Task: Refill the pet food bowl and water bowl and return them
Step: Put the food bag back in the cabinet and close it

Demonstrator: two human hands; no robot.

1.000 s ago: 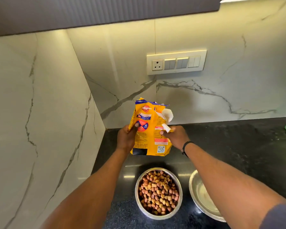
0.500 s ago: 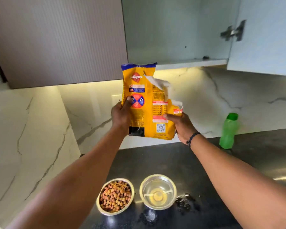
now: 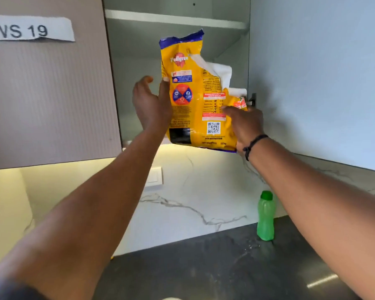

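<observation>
A yellow pet food bag (image 3: 195, 100) with a blue top edge and a torn, folded-over corner is held upright at the mouth of the open upper cabinet (image 3: 175, 19). Its bottom edge hovers level with the cabinet's lower shelf. My left hand (image 3: 149, 105) presses flat against the bag's left side, thumb raised and fingers spread. My right hand (image 3: 244, 124) grips the bag's lower right corner. Both bowls are out of view below the frame.
A green plastic bottle (image 3: 265, 216) stands on the dark countertop (image 3: 204, 267) by the marble backsplash. The open cabinet door (image 3: 323, 79) hangs at the right, close to my right hand. A closed cabinet door at the left carries a paper label "WS 19" (image 3: 28, 29).
Both hands have lifted the bag from above the bowls up to the open cabinet. My view has tilted upward, so the bowls have dropped out of sight.
</observation>
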